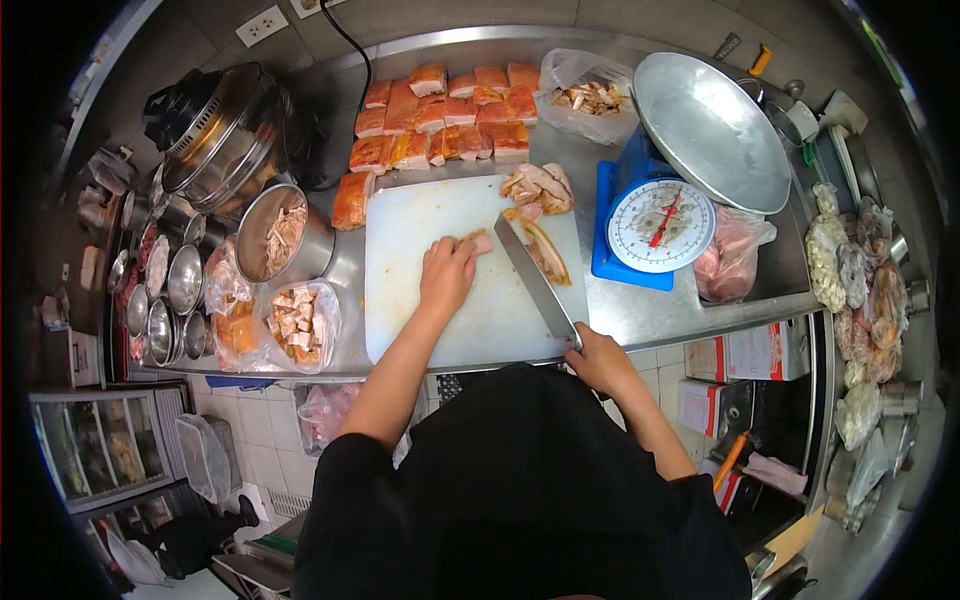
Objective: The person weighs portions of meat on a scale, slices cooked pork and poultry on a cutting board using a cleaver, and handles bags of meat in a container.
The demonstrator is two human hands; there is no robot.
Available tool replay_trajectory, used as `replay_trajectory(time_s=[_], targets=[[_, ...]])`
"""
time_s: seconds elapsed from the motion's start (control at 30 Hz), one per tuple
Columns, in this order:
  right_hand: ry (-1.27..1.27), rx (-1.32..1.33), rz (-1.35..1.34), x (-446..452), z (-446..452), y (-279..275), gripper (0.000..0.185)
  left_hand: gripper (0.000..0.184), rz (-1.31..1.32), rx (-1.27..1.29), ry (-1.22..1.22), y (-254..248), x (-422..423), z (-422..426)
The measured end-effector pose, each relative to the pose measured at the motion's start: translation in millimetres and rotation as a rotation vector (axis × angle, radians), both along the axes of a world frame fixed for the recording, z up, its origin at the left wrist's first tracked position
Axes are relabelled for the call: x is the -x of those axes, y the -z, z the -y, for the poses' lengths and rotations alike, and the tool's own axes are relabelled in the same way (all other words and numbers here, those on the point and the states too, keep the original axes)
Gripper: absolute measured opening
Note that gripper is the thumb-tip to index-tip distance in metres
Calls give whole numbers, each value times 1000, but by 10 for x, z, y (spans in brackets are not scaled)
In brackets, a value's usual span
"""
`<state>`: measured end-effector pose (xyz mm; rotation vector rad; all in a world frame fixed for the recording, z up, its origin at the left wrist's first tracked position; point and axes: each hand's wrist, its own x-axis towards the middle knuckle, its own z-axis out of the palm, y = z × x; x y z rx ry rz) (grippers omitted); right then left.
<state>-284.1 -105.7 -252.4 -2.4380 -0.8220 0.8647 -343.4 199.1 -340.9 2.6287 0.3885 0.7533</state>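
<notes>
A white cutting board (420, 270) lies on the steel counter. On it my left hand (449, 270) presses a small pale piece of meat (480, 242), its fingers together over the piece. My right hand (598, 360) is wrapped round the handle of a large knife (537, 283), whose blade slants up and left over the board. Just right of the blade lies a strip of meat with a browned edge (546, 254). A pile of sliced meat (538, 189) rests at the board's top right corner. Rows of browned meat blocks (430, 115) sit behind the board.
Right of the board stands a blue scale (625, 190) with a metal pan (712, 130). At the left are a steel pot (285, 235) and a bag of cubed meat (300, 325). A plastic bag of scraps (590, 97) lies behind. Another person's dark-clothed leg (205, 535) shows at lower left.
</notes>
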Motion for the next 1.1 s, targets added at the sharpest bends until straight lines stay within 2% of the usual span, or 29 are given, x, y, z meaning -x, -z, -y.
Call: replay_trajectory(time_s=[0.1, 0.23, 0.3, 0.33, 0.4, 0.43, 0.5, 0.63, 0.73, 0.8, 0.83, 0.9, 1.0, 1.1], targets=[[62, -53, -41, 21, 139, -18, 32, 28, 46, 27, -20, 73, -419, -79], [200, -75, -90, 69, 397, -281, 35, 24, 92, 92, 20, 40, -826, 20], [260, -63, -103, 86, 525, -294, 36, 19, 119, 373, -19, -81, -909, 142], [307, -75, -118, 94, 607, -264, 36, 19, 114, 374, -15, -45, -925, 140], [394, -105, -130, 121, 737, -197, 33, 13, 11, 289, 11, 20, -954, 115], [399, -103, -133, 137, 787, -168, 33, 13, 6, 290, 16, 23, -948, 136], [433, -111, -119, 169, 863, -127, 31, 12, 65, 104, 45, -3, -905, 198], [447, -89, -128, 189, 874, -175, 30, 14, 55, 166, -4, -175, -979, 251], [444, -55, -147, 184, 872, -167, 30, 20, 67, 157, 139, -380, -1191, 336], [439, -47, -153, 166, 875, -125, 29, 28, 180, -204, 250, -482, -1402, 468], [441, -47, -150, 161, 871, -135, 29, 28, 183, -204, 253, -499, -1491, 524], [462, -67, -166, 171, 856, -161, 28, 44, -250, -192, 224, -502, -1652, 608], [440, -55, -127, 199, 896, -161, 28, 42, -353, -282, 164, -374, -1878, 609], [441, -84, -123, 241, 921, -201, 28, 36, -308, -370, 193, -344, -1937, 548]])
